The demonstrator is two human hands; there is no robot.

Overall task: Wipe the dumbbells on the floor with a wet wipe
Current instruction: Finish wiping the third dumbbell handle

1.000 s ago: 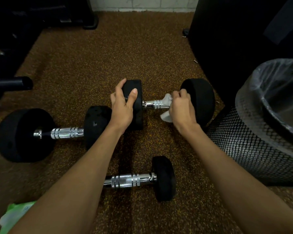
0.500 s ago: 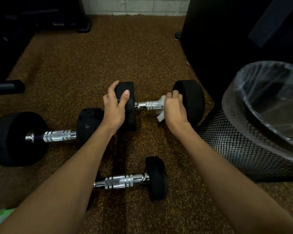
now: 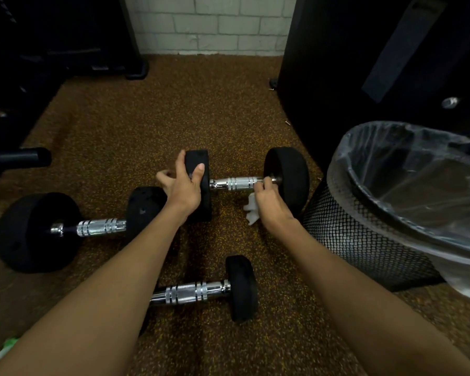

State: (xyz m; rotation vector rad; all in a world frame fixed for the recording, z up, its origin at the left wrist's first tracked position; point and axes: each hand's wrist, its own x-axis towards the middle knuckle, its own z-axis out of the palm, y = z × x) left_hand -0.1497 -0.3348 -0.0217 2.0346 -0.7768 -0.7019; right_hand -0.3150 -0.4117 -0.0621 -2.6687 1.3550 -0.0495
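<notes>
The black-headed, chrome-handled dumbbell (image 3: 236,183) lies on the brown speckled floor (image 3: 147,126), its long axis left to right. The left hand (image 3: 183,188) curls round its left head. The right hand (image 3: 269,204) pinches a crumpled white wet wipe (image 3: 251,211) at the handle's right end.

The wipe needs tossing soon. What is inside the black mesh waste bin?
Only a clear plastic liner shows inside the black mesh waste bin; its bottom is dark and cut off, so contents are unseen.
</notes>
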